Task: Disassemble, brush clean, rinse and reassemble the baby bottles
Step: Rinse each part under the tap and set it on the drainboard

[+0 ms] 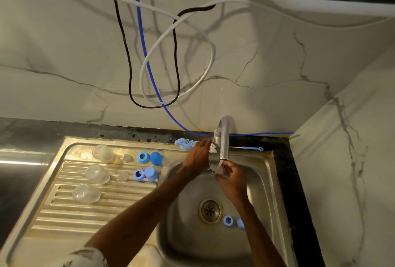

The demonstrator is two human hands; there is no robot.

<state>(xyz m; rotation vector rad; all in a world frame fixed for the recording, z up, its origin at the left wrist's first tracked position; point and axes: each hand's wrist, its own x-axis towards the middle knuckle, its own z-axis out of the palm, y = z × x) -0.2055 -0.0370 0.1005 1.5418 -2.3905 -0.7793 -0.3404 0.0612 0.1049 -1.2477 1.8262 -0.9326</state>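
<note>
We look down at a stainless steel sink [89, 219] with a ribbed drainboard on the left and a basin with a round drain [210, 210] on the right, set in a dark counter [284, 170] in a corner of marble-patterned wall tiles [64, 42]. A black cable [129, 74], a white cable [210, 61] and a blue tube [147, 57] hang down the wall behind a curved metal tap [224, 138]. On the drainboard three clear bottles [97, 173] lie on their sides, and beside the two rear ones we see two clear nipples [127, 157], two blue rings [143, 157] and two blue caps [156, 158]. A third blue ring [228, 220] and a third blue cap [240, 223] lie in the basin just right of the drain. A blue bottle brush [184, 143] rests on the back rim left of the tap, and a thin brush [250, 148] lies right of it. The right hand [233, 179] is over the basin and pinches a small clear bottle part [218, 168] between thumb and curled fingers, directly under the spout; the part is too blurred to name more exactly. The left hand [197, 155] reaches to the base of the tap, next to the bottle brush, but we cannot tell if its fingers grip anything there.
</note>
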